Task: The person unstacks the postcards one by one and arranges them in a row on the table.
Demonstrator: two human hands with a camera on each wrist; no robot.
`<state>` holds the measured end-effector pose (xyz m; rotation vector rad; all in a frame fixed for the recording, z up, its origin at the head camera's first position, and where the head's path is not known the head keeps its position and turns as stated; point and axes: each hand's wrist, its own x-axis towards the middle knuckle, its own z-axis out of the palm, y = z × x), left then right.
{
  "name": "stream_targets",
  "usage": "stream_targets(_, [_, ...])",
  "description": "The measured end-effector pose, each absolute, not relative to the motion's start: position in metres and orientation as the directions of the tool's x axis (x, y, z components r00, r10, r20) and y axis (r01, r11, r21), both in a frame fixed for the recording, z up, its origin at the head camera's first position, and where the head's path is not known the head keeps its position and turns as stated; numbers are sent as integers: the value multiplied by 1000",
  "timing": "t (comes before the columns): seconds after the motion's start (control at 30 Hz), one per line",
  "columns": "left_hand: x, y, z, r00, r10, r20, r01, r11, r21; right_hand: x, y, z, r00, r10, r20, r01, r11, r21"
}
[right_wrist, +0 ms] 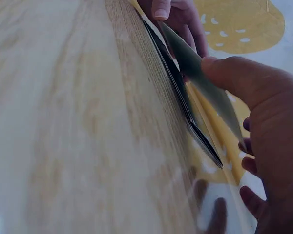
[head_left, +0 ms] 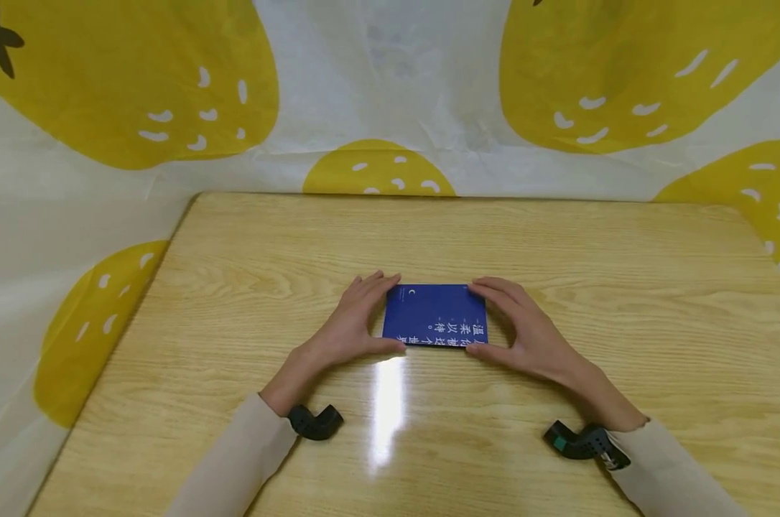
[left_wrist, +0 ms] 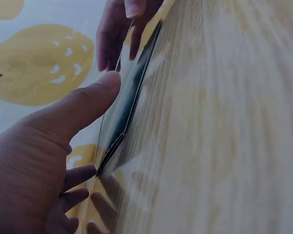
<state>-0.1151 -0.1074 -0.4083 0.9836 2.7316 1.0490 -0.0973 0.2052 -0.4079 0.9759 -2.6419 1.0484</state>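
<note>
A dark blue card [head_left: 435, 305], printed with white characters and a small moon, lies between both hands over the middle of the table. My left hand [head_left: 341, 327] holds its left end, thumb on the near edge and fingers at the far edge. At the right end, my right hand [head_left: 535, 330] grips it the same way. The right wrist view shows the card [right_wrist: 216, 95] raised and edge-on, with a gap below it. Under it lies a thin dark flat stack [right_wrist: 177, 87] on the tabletop; its kind cannot be told.
The wood-grain table [head_left: 590, 251] reaches out on all sides, with a bright light reflection in front of the card. Behind and to the left hangs a white cloth [head_left: 390, 72] with yellow fruit prints. Each wrist wears a black camera mount [head_left: 315, 422].
</note>
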Motion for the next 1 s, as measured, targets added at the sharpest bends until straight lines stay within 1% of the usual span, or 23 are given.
stream_targets(0.13, [-115,-109,-404,-787,589,184,551,537,639,-98,204,-405,-767,-526,368,-631,516,-579])
stream_targets(0.2, [-114,-110,-401,-792,583,181,538,526,659,-98,203,-403,-758,-530,380,-641,501,-581])
stream_targets(0.4, [-112,-116,-391,-806,566,174,501,494,711,-100,200,-396,-709,-555,435,-693,438,-573])
stream_targets(0.63, [-111,-127,-378,-796,559,233,537,473,698,-103,198,-389,-666,-610,428,-726,399,-560])
stream_targets(0.87, [-115,-140,-370,-802,528,278,544,454,706,-109,184,-380,-659,-617,431,-735,403,-546])
stream_targets(1.0, [-120,-148,-366,-788,531,310,567,432,701,-116,175,-377,-646,-608,462,-749,387,-538])
